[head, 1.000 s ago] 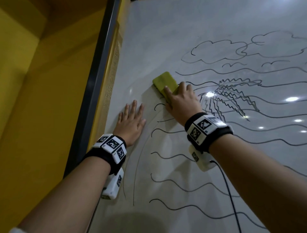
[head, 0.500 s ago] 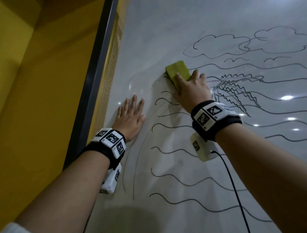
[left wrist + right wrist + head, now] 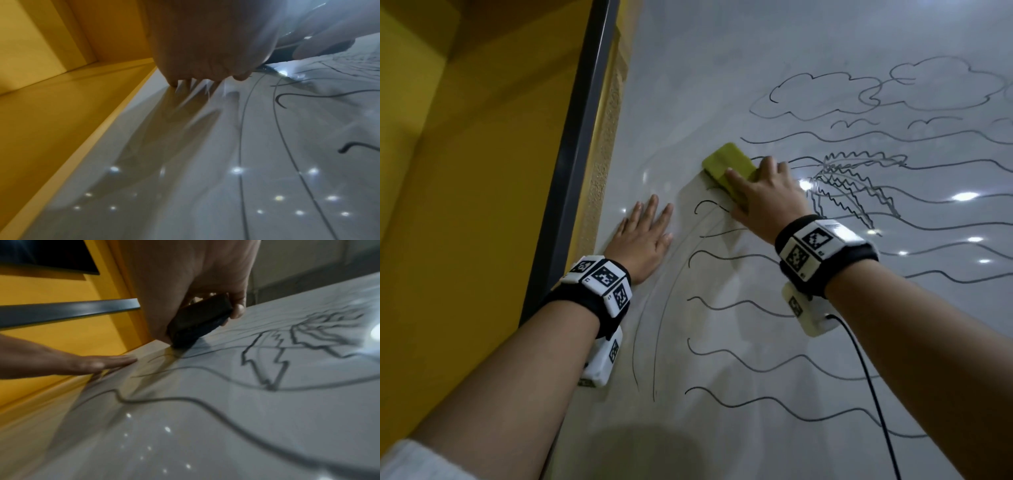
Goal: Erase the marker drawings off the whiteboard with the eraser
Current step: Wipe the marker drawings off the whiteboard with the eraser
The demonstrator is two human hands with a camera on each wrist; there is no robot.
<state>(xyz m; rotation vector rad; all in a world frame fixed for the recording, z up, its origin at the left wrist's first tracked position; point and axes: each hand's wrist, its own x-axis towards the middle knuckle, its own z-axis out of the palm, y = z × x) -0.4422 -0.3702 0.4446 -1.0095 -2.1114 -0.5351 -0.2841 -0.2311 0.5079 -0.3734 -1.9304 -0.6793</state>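
A yellow wall (image 3: 465, 205) borders the whiteboard (image 3: 722, 68); left hand (image 3: 643, 240) spread flat, right hand (image 3: 767, 202) gripping the eraser (image 3: 726, 164), now lower and further left than before

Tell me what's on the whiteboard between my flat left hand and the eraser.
In the head view, only bare board with one short curved marker stroke lies between the left hand and the eraser.

I see the whiteboard (image 3: 722, 68) carrying black marker drawings (image 3: 825, 92); the green eraser (image 3: 729, 164) and my flat left hand (image 3: 643, 240) press on it.
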